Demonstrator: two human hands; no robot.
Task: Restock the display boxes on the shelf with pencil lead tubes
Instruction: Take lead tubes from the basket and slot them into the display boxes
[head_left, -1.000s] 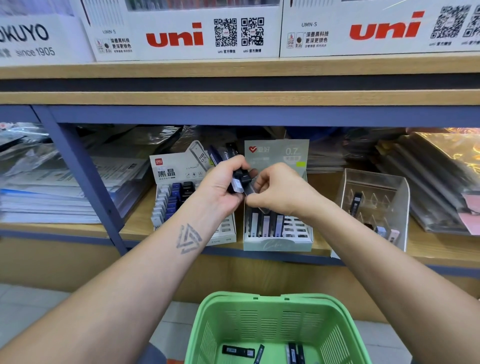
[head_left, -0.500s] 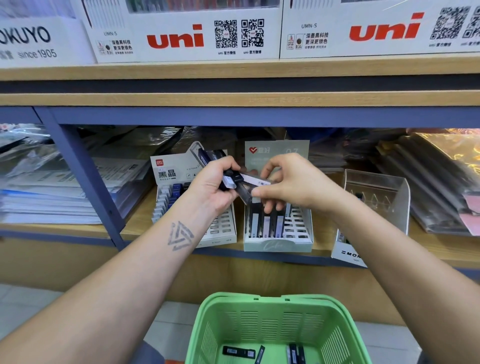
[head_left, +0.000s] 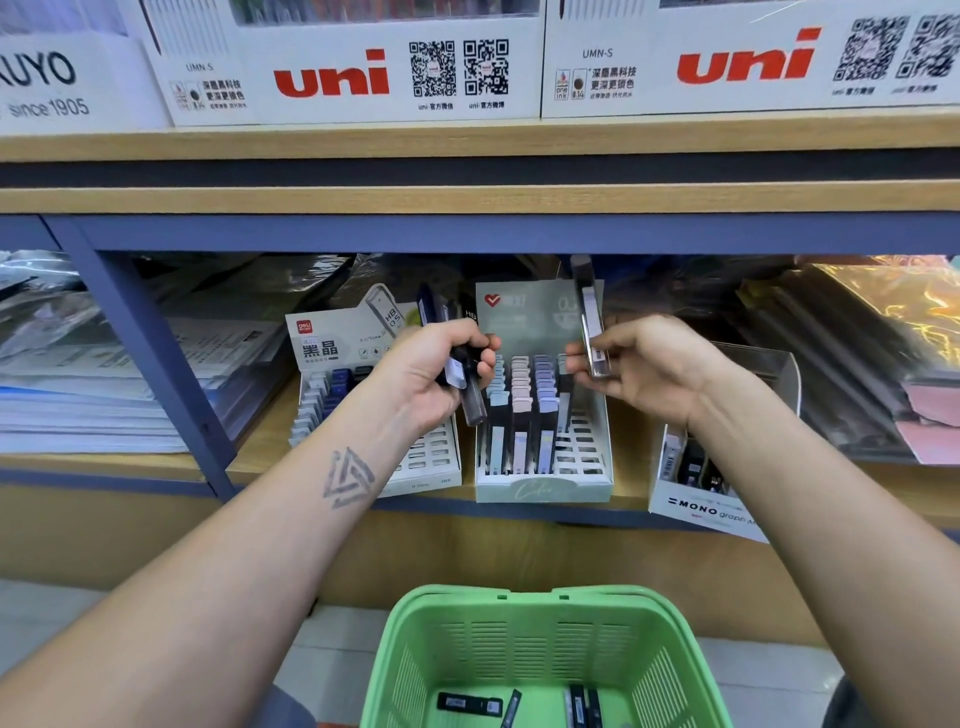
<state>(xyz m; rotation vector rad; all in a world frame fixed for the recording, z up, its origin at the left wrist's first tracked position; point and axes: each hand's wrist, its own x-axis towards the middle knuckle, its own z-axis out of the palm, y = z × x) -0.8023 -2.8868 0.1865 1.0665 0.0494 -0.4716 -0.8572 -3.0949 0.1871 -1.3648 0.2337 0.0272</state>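
Hands have drawn apart since a moment ago, when both met over one bundle of tubes. The right hand (head_left: 639, 364) now pinches a single slim clear-and-grey pencil lead tube (head_left: 592, 322) between thumb and fingertips, standing nearly upright, its lower end in the pinch and the rest rising above the fingers. The left hand (head_left: 436, 374) is curled round a bunch of dark pencil lead tubes (head_left: 465, 379), whose ends poke out above and below the fist. That looks like one tube peeled off the bunch, ready to be slotted.

Just below and between both grips sits the pale green slotted cardboard display box (head_left: 543, 486) on the wooden shelf (head_left: 260, 447), its left columns filled with pastel-capped tubes and the right-hand slots open. Left of the bunch stands a white slotted display box (head_left: 322, 353), partly stocked. Below the forearms, a green plastic basket (head_left: 415, 649) holds a few more dark tubes.
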